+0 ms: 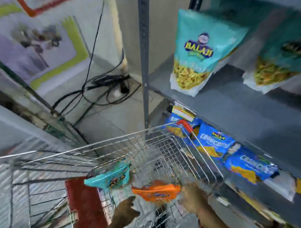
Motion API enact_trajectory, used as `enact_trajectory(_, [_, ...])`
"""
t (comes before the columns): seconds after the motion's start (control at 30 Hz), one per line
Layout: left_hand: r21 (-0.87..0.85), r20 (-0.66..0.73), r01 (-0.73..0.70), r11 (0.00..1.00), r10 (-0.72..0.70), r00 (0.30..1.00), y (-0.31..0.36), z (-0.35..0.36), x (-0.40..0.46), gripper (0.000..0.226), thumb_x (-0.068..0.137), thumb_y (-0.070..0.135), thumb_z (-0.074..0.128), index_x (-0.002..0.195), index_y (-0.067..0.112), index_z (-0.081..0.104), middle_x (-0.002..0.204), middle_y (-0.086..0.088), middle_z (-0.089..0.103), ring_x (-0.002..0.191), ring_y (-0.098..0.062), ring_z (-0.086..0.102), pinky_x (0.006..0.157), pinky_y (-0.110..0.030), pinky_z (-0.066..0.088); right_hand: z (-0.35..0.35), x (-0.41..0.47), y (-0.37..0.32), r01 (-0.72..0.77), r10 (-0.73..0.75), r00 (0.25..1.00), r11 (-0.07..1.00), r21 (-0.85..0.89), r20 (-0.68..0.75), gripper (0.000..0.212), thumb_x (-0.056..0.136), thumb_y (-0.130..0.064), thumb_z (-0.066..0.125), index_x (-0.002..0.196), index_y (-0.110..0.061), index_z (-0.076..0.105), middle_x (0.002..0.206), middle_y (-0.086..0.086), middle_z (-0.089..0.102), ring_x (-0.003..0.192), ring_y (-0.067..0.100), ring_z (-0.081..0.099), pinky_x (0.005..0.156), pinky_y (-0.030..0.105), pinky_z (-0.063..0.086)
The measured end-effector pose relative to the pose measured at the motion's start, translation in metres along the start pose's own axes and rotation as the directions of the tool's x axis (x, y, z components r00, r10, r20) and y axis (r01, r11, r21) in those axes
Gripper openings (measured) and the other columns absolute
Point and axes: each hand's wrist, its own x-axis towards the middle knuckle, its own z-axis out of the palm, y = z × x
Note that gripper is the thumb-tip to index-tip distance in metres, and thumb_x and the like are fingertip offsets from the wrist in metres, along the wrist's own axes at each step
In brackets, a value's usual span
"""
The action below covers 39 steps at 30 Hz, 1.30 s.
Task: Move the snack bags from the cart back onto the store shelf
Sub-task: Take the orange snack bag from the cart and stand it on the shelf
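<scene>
Now both hands reach down into the wire cart [144, 148], so this looks like the picking-up step. The right hand [192, 198] touches the edge of an orange snack bag [157, 191], but the blur hides whether it is gripping. The left hand [126, 211] sits just below, fingers partly open, holding nothing I can see. A teal snack bag [108, 178] lies beside the orange one. Next, I think, a firm grip and a lift to the grey shelf [233, 107], near the standing teal bags [200, 53].
</scene>
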Motion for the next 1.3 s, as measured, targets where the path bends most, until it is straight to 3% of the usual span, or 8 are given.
enact_trajectory(0.27, [-0.234, -0.309, 0.097, 0.967, -0.169, 0.936, 0.041, 0.024, 0.020, 0.005, 0.077, 0.018, 0.071, 0.079, 0.013, 0.074, 0.077, -0.008, 0.076, 0.069, -0.022, 0.067, 0.056, -0.025, 0.045, 0.003, 0.050, 0.016, 0.020, -0.036, 0.998, 0.969, 0.247, 0.060, 0.029, 0.071, -0.026, 0.073, 0.050, -0.023, 0.052, 0.071, 0.003, 0.065, 0.068, 0.020, 0.064, 0.071, 0.033, 0.054])
enact_trajectory(0.47, [-0.300, -0.352, -0.059, 0.952, -0.052, 0.935, 0.058, 0.009, 0.012, 0.021, 0.078, 0.040, 0.072, 0.069, 0.022, 0.067, 0.069, 0.002, 0.070, 0.069, -0.017, 0.063, 0.064, -0.032, 0.049, 0.002, 0.047, 0.017, 0.004, 0.021, 0.998, 0.927, 0.376, -0.063, 0.016, 0.078, -0.025, 0.071, 0.080, -0.008, 0.072, 0.080, 0.010, 0.074, 0.073, 0.022, 0.069, 0.075, 0.040, 0.058])
enact_trajectory(0.6, [-0.224, -0.407, -0.201, 0.954, 0.096, 0.908, 0.080, -0.012, -0.008, 0.028, 0.084, 0.038, 0.065, 0.075, 0.012, 0.069, 0.074, -0.009, 0.073, 0.072, -0.026, 0.066, 0.062, -0.032, 0.046, -0.013, 0.025, 0.015, 0.017, 0.078, 0.979, 0.890, 0.455, -0.189, 0.028, 0.079, -0.026, 0.071, 0.055, -0.016, 0.060, 0.052, -0.003, 0.059, 0.047, 0.012, 0.052, 0.050, 0.027, 0.045])
enact_trajectory(0.73, [-0.169, -0.481, -0.406, 0.898, 0.284, 0.829, 0.115, -0.037, -0.048, 0.024, 0.086, 0.033, 0.063, 0.067, 0.019, 0.063, 0.060, 0.003, 0.065, 0.064, -0.024, 0.064, 0.053, -0.025, 0.039, -0.039, -0.022, 0.013, 0.167, 0.042, 0.925, 0.848, 0.503, -0.378, 0.040, 0.078, -0.015, 0.072, 0.042, -0.019, 0.054, 0.042, -0.011, 0.048, 0.044, 0.001, 0.046, 0.052, 0.023, 0.038])
enact_trajectory(0.9, [-0.093, -0.540, -0.649, 0.755, 0.509, 0.670, 0.173, -0.075, -0.105, 0.034, 0.080, 0.041, 0.063, 0.075, 0.007, 0.067, 0.072, -0.022, 0.072, 0.075, -0.036, 0.069, 0.063, -0.044, 0.050, -0.085, -0.105, 0.011, 0.262, 0.141, 0.765, 0.823, 0.504, -0.629, 0.028, 0.079, -0.018, 0.073, 0.062, 0.003, 0.067, 0.062, 0.019, 0.060, 0.065, 0.015, 0.049, 0.062, 0.037, 0.042])
enact_trajectory(1.03, [-0.023, -0.555, -0.797, 0.603, 0.656, 0.513, 0.243, -0.104, -0.169, 0.023, 0.079, 0.036, 0.068, 0.063, 0.021, 0.062, 0.059, 0.003, 0.067, 0.060, -0.014, 0.062, 0.051, -0.027, 0.042, -0.142, -0.189, 0.009, 0.356, 0.227, 0.579, 0.794, 0.493, -0.783, 0.023, 0.081, -0.014, 0.070, 0.065, 0.003, 0.067, 0.073, 0.028, 0.068, 0.066, 0.028, 0.056, 0.072, 0.047, 0.048])
enact_trajectory(1.17, [-0.073, -0.510, -0.900, 0.430, 0.759, 0.404, 0.318, -0.126, -0.251, 0.022, 0.078, 0.030, 0.071, 0.065, 0.012, 0.068, 0.065, -0.003, 0.072, 0.060, -0.014, 0.066, 0.067, -0.039, 0.056, -0.199, -0.284, 0.014, 0.439, 0.265, 0.380, 0.791, 0.425, -0.886, 0.029, 0.084, -0.018, 0.065, 0.056, -0.012, 0.060, 0.060, 0.005, 0.061, 0.063, 0.019, 0.052, 0.053, 0.014, 0.038])
enact_trajectory(1.3, [-0.087, -0.418, -0.944, 0.319, 0.848, 0.325, 0.387, -0.137, -0.334, 0.022, 0.078, 0.028, 0.073, 0.059, 0.019, 0.068, 0.075, -0.009, 0.075, 0.070, -0.018, 0.066, 0.083, -0.048, 0.058, -0.244, -0.371, 0.029, 0.503, 0.270, 0.224, 0.791, 0.348, -0.936, 0.027, 0.087, -0.023, 0.063, 0.061, -0.017, 0.062, 0.063, -0.003, 0.062, 0.062, 0.012, 0.053, 0.059, 0.030, 0.039])
